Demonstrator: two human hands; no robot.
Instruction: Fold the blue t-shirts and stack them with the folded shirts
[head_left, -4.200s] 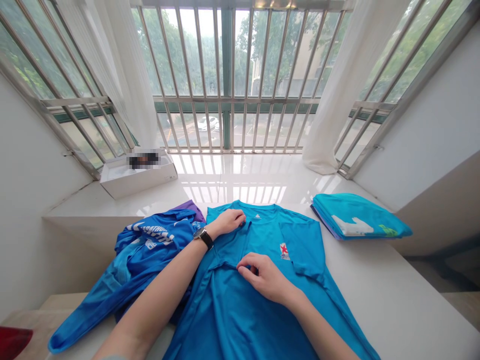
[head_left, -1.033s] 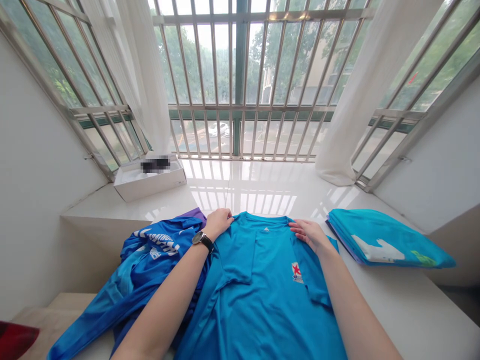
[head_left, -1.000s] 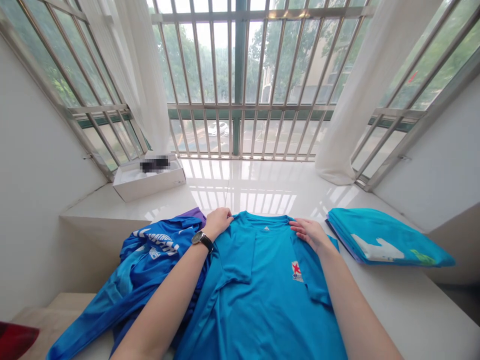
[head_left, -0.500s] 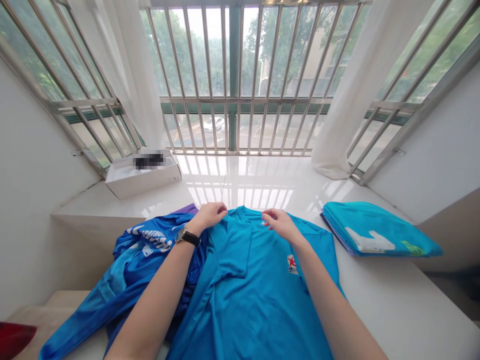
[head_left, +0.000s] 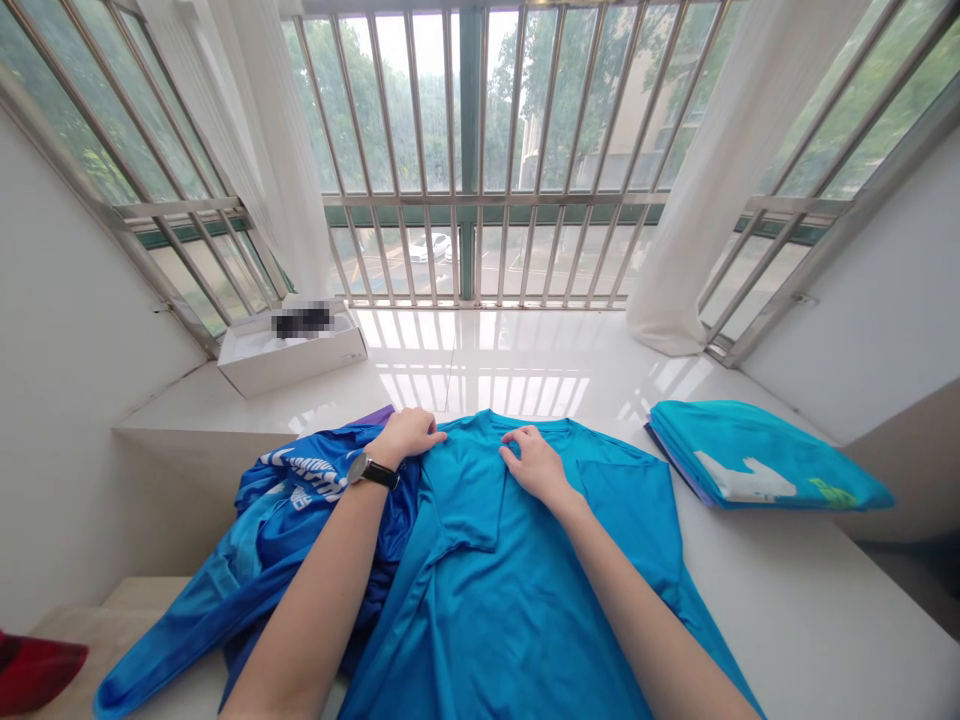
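Note:
A turquoise-blue T-shirt (head_left: 525,580) lies spread out in front of me, its collar toward the window. Its left sleeve is laid inward over the body. My left hand (head_left: 409,435), with a black-strapped watch on the wrist, is closed at the shirt's left shoulder; its fingertips are partly hidden. Just below the collar, my right hand (head_left: 534,465) hovers over or lightly touches the fabric, with curled fingers and a gap between thumb and fingertips. Beside the shirt on the left is a crumpled blue jacket-like garment (head_left: 300,520) with white lettering.
Folded clothes (head_left: 765,450) with a turquoise top piece are stacked at the right. An open white box (head_left: 292,365) stands at the back left of the glossy white sill (head_left: 510,360). White curtains (head_left: 675,250) and a barred window close off the far side. A red object (head_left: 41,670) shows bottom left.
My right hand has moved left and slightly down, from the collar's right side to below its middle. My left hand has shifted slightly left and lowered onto the shoulder.

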